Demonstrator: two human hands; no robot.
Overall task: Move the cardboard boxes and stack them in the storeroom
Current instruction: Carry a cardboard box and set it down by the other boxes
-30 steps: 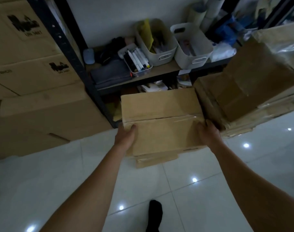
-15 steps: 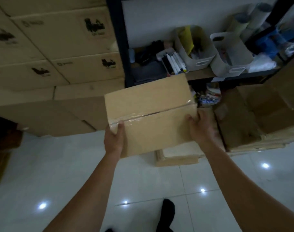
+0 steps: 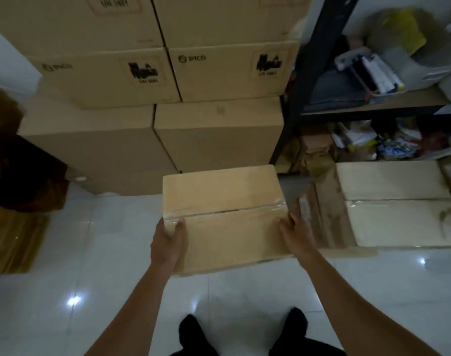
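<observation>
In the grip: carried box (image 3: 224,217), closed, clear tape along its middle seam, held level between both hands above the floor
Left side of grip: left hand (image 3: 166,242) clasps the near left corner, thumb laid on the top, other fingers hidden underneath
Right side of grip: right hand (image 3: 297,235) clasps the near right edge, thumb on the top, fingers around the side
Beyond the grip: stacked cartons (image 3: 214,134) with black printed marks, near the far edge
Right of the grip: second taped box (image 3: 396,209) on flattened cardboard, apart from the right hand
Further right, beyond: dark metal shelf (image 3: 309,73) with blurred items
Below the grip: white tiled floor (image 3: 91,253), two dark feet (image 3: 191,330)
</observation>
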